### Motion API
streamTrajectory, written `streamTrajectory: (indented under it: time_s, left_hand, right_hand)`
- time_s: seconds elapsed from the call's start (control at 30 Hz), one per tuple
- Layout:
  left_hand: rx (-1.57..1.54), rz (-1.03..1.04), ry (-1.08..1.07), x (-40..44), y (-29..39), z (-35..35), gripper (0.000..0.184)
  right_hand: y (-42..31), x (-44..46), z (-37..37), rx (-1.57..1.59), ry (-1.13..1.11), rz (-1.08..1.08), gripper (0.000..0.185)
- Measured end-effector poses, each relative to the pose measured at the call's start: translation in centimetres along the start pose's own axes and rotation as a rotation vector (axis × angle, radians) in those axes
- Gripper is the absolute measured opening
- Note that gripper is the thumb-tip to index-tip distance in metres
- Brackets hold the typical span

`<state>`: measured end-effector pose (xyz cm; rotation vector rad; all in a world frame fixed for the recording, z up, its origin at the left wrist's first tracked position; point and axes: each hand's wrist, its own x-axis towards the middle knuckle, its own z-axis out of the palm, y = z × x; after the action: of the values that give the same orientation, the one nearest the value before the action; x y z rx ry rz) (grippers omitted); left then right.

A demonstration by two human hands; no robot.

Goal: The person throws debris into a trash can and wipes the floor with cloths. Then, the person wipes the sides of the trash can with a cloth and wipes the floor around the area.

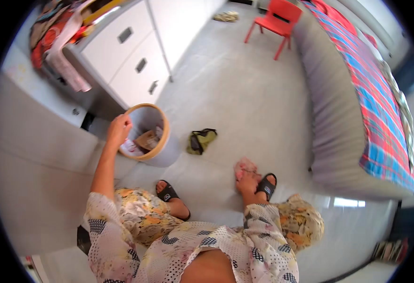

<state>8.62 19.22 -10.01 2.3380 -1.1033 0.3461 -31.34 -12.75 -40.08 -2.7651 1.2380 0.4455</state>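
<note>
My left hand (119, 129) is closed over the rim of a grey waste bin (168, 150) with a tan band round its top. The bin tilts toward me, and paper scraps and a piece of brown card (147, 140) show inside it. Down by my right foot, my right hand (248, 182) grips a crumpled pink cloth (245, 166) at floor level; its fingertips are partly lost in the folds. Between the bin and the cloth, a small olive-green item with black trim (201, 141), possibly fabric, lies on the floor.
A white drawer unit (131, 56) stands beyond the bin, with clothes (58, 42) heaped at its left. A red chair (275, 21) is at the back. Along the right runs a bed (334, 104) with a plaid cover. Black sandals (266, 186) are on my feet.
</note>
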Motion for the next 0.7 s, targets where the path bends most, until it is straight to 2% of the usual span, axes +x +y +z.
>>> streamTrajectory:
  time_s: [0.03, 0.1, 0.17, 0.23, 0.3, 0.4, 0.5, 0.6, 0.7]
  left_hand:
    - [-0.039, 0.168, 0.122, 0.0, -0.4, 0.6, 0.008]
    - [-0.259, -0.345, -0.127, -0.2, 1.0, -0.4, 0.011]
    - [-0.089, -0.397, -0.23, 0.5, 2.0, -1.2, 0.013]
    - [0.064, -0.186, -0.177, 0.4, 0.3, -0.6, 0.015]
    - [0.0, -0.071, -0.109, -0.3, -1.3, 0.3, 0.015]
    - [-0.046, -0.389, -0.291, 1.2, 2.2, -0.8, 0.014]
    - [0.133, 0.204, 0.055, 1.2, 2.3, 0.2, 0.012]
    - [-0.072, -0.122, -0.165, 1.3, 4.3, -0.1, 0.012]
    - [-0.014, -0.196, -0.276, 1.6, 7.8, -0.9, 0.012]
  right_hand:
    - [0.1, -0.1, 0.0, 0.022, 0.008, -0.002, 0.069]
    - [0.0, -0.3, -0.3, 0.066, 0.031, -0.012, 0.067]
    - [-0.1, 0.2, 1.4, 0.166, 0.031, 0.038, 0.066]
    - [0.0, 0.0, 1.8, 0.216, 0.006, 0.084, 0.065]
    - [-0.3, -0.7, -1.0, 0.214, -0.043, 0.091, 0.063]
    - [-0.5, -0.8, -1.7, 0.28, -0.113, 0.118, 0.062]
    - [-0.2, -0.7, -0.9, 0.272, -0.076, 0.097, 0.062]
    - [-0.3, -0.3, 0.0, 0.173, -0.024, 0.085, 0.062]
    - [-0.8, -0.7, -0.8, 0.304, -0.057, 0.151, 0.063]
